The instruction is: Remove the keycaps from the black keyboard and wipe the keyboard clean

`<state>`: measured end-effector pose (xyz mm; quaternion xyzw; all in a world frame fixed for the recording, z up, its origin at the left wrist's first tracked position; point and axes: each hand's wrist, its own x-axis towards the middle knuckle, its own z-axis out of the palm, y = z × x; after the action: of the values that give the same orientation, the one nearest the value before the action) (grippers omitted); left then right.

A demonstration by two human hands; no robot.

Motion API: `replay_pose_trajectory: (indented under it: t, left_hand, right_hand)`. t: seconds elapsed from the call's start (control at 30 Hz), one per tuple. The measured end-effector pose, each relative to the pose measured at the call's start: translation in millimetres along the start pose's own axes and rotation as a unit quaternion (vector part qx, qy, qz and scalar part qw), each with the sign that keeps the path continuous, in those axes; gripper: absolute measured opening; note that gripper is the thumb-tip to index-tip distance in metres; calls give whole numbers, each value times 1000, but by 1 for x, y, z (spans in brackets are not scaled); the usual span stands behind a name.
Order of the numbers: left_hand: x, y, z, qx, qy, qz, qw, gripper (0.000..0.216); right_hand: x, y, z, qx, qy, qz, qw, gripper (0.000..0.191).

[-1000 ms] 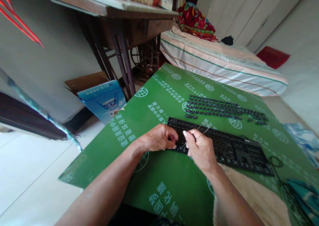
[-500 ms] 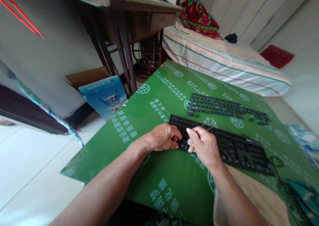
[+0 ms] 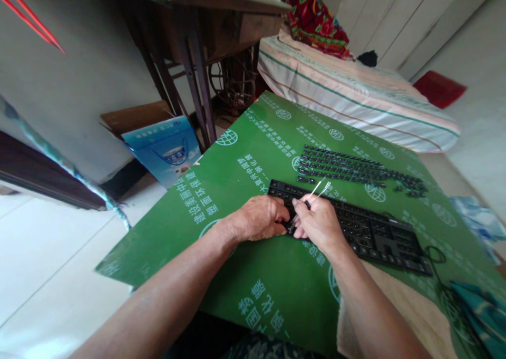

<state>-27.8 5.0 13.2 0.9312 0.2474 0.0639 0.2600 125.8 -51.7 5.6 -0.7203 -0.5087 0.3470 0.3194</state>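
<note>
A black keyboard [image 3: 367, 230] lies on a green printed board [image 3: 261, 274]. My left hand [image 3: 259, 217] is curled on the keyboard's near left corner, fingers pressed down on it. My right hand [image 3: 316, 223] pinches a thin wire key puller [image 3: 318, 189] whose lower end sits at the same corner, right beside my left fingers. Behind the keyboard, several loose black keycaps [image 3: 348, 168] are laid out in rows on the board.
A striped mattress [image 3: 351, 103] with a red floral bundle [image 3: 316, 27] lies behind the board. A wooden table with a sewing-machine treadle [image 3: 225, 79] stands at the back left, with a blue box [image 3: 164, 148] beside it. The keyboard cable [image 3: 438, 264] trails right.
My right hand has dropped lower and closer to my left hand, bringing the wire puller down to the keyboard's left corner. My left hand has stayed in place.
</note>
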Motion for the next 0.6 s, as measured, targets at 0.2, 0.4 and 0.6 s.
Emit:
replay_pose_trajectory:
  t: [0.2, 0.4, 0.6]
  left_hand:
    - [1, 6, 2, 8, -6, 20, 1000, 9]
    - [2, 6, 4, -7, -4, 25, 1000, 9]
    - [4, 7, 4, 16, -1, 3, 1000, 5]
  right_hand:
    - [-8, -8, -2, -35, 23, -10, 999, 41]
    - [-9, -4, 3, 8, 58, -30, 998, 50]
    - [-14, 5, 13, 82, 125, -29, 988, 51]
